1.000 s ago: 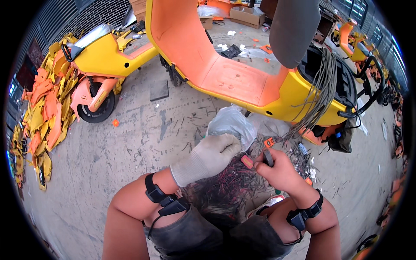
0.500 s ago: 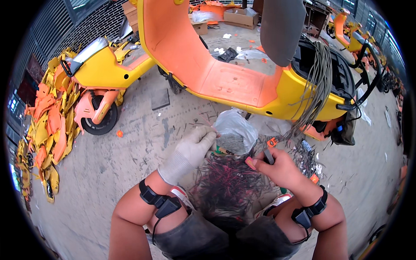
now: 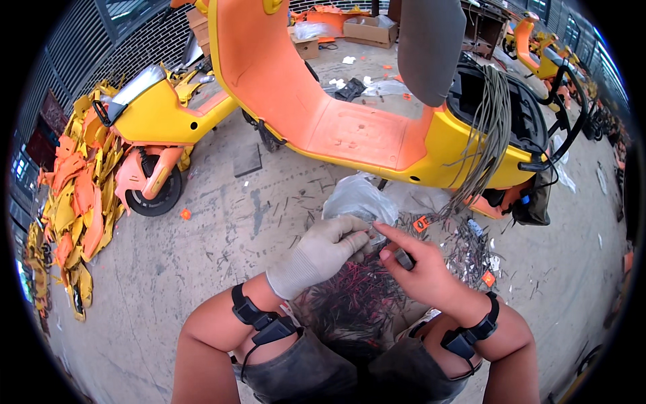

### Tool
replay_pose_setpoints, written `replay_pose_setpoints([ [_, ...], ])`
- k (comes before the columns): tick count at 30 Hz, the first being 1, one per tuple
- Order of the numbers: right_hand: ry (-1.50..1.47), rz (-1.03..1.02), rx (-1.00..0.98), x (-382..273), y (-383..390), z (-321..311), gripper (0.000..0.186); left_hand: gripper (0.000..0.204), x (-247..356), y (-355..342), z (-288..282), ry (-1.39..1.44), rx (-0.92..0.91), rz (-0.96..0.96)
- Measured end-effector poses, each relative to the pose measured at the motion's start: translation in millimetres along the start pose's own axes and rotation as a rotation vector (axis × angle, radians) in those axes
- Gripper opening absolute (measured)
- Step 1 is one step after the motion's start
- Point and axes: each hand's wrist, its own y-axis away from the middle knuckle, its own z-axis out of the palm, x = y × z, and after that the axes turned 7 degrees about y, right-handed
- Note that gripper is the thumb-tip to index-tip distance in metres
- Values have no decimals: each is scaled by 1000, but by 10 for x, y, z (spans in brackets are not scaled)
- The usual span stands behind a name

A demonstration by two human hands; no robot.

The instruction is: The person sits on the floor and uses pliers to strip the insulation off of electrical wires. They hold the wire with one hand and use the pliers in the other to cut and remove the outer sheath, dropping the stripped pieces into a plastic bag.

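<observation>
Stubby dark tool (image 3: 404,259) sits gripped in the bare right hand (image 3: 425,273); whether knit-gloved left hand (image 3: 321,250) holds anything, I cannot tell.

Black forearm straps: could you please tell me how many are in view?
2: the left strap is around the left forearm, behind the gloved hand; the right strap is around the right forearm, behind the bare hand.

Dark tool (image 3: 404,258) gripped in my right hand (image 3: 426,271), blunt end showing. Cloudy plastic bag (image 3: 362,196) crumpled, just beyond my gloved left hand (image 3: 326,249).
</observation>
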Motion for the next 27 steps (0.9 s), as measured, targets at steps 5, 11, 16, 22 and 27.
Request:
replay_pose_setpoints([
  [5,-22,11,-13,15,5,0,52,24,29,16,30,-73,-9,94],
  [11,-164,331,39,18,-19,-62,39,25,113,12,30,-28,22,5],
  [16,-294,552,20,198,-28,-1,46,25,-61,-22,-10,76,31,110],
  [22,-224,487,-225,296,134,134,54,24,36,-23,22,161,40,79],
  [27,-295,478,-306,106,140,150,58,23,5,0,7,158,82,100],
])
